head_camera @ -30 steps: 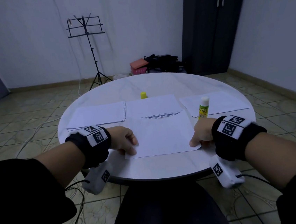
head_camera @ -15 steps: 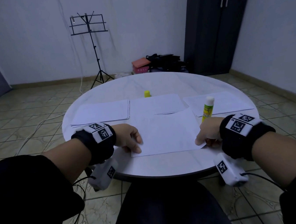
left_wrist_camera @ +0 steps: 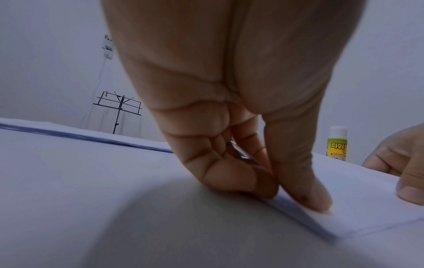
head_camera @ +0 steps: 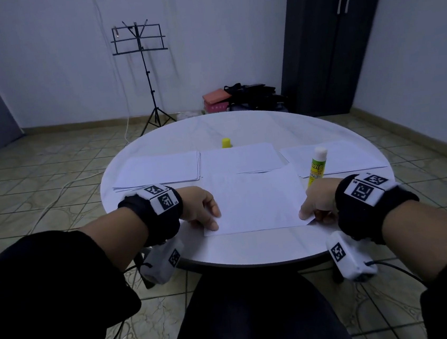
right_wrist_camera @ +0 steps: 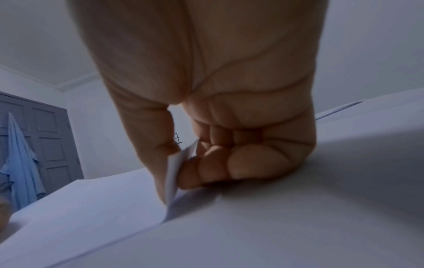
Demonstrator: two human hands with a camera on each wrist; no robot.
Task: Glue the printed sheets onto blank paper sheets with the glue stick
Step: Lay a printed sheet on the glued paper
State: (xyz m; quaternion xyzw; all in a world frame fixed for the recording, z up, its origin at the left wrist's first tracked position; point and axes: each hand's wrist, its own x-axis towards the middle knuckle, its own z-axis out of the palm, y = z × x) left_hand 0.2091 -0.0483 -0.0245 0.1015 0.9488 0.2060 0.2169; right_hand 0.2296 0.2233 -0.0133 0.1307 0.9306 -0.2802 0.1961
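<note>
A white sheet (head_camera: 253, 202) lies at the table's near middle, its far edge over a middle stack of sheets (head_camera: 240, 156). My left hand (head_camera: 213, 221) pinches the sheet's near left corner; in the left wrist view the thumb (left_wrist_camera: 305, 190) lies on top of the sheet (left_wrist_camera: 367, 195) and the curled fingers sit under its edge. My right hand (head_camera: 308, 215) pinches the near right corner, which is bent up (right_wrist_camera: 176, 168) between thumb and fingers. The uncapped glue stick (head_camera: 317, 166) stands upright just beyond my right hand. Its yellow cap (head_camera: 226, 142) stands behind the middle stack.
A stack of sheets (head_camera: 159, 169) lies at the left and more paper (head_camera: 337, 157) lies at the right under the glue stick, all on the round white table (head_camera: 252, 246). A music stand (head_camera: 142, 67), bags and a dark wardrobe stand behind.
Both hands stay pinched on the sheet's near corners. The sheet seems to have slid slightly farther over the middle stack's near edge, and the head view has shifted a little.
</note>
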